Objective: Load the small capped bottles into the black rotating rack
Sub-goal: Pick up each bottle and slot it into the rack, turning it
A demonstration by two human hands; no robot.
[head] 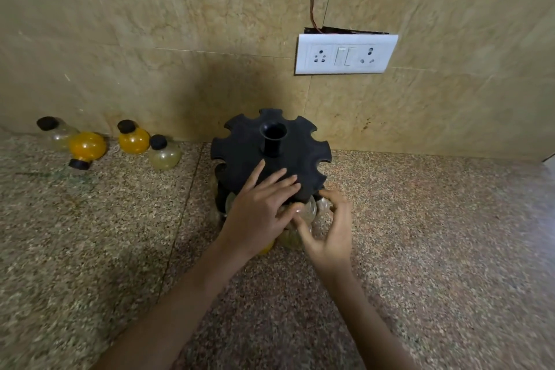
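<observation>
The black rack (pixel 271 153) stands on the speckled stone counter (pixel 435 234) close to the tiled wall (pixel 150 24), its round top plate cut with notches all around the edge and a short open tube rising from the middle. Under the near edge of the plate, a pale clear bottle (pixel 307 210) sits between the two hands, partly hidden by them. The left hand (pixel 258 210) lies with its fingers spread flat on the near part of the top plate, thumb down against the bottle. The right hand (pixel 330 234) is open and curved, its fingertips at the bottle's right side; whether it grips the bottle I cannot tell. A bit of orange (pixel 267 248) shows below the left wrist, too hidden to name.

Well to the left, by the wall, four more capped bottles wait: a clear one (pixel 58 134), an orange one lying tipped over (pixel 85 147), an upright orange one (pixel 133 138) and another clear one (pixel 165 153). A white socket panel (pixel 345 54) hangs on the wall, up and right of the rack.
</observation>
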